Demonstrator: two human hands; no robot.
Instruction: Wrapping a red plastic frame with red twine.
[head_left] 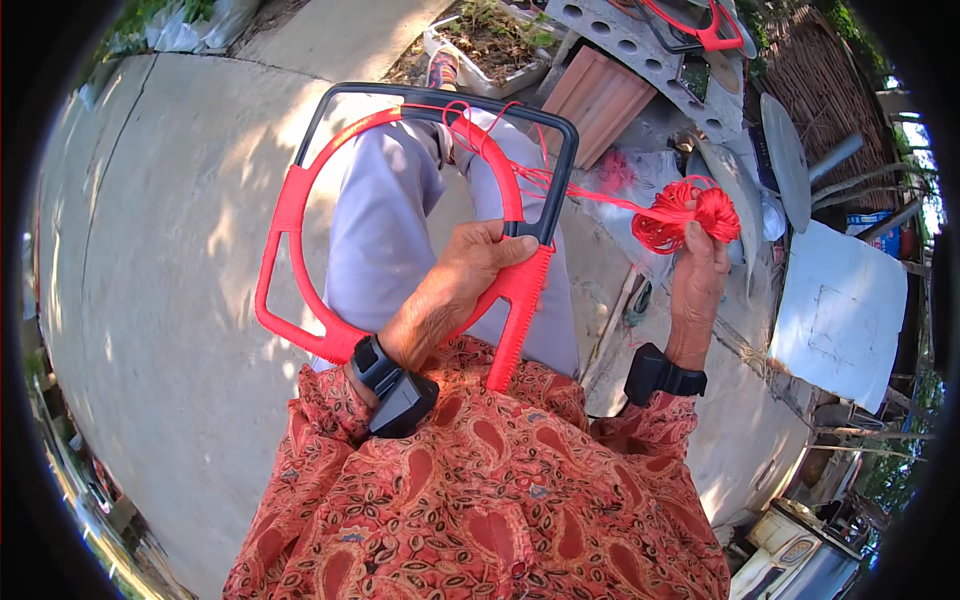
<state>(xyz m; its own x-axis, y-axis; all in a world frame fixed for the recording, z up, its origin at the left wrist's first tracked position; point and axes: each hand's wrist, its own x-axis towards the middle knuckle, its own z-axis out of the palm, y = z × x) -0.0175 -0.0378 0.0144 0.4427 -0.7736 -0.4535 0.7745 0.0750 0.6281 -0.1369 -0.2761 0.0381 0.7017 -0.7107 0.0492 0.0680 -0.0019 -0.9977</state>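
Note:
Across my lap lies a frame (565, 165) of black rod or tube, rounded at the corners, with an oval ring inside it. Red cord is wound tightly round much of the ring and the lower part; the upper outer bar shows bare black. My left hand (468, 268) grips the frame at its right side, thumb over the joint of ring and outer bar. Off to the right, my right hand (702, 262) holds a bundle of red cord (690, 215). Several loose strands run from the bundle to the frame's upper right, some looping over the top bar. The right palm is partly hidden.
A similar red and black frame (712, 35) rests on a perforated grey slab (640, 50) at the far right. Below it leans a grooved reddish-brown block (602, 100). A planter box (490, 65) stands ahead of my feet; a white board (840, 315) lies right.

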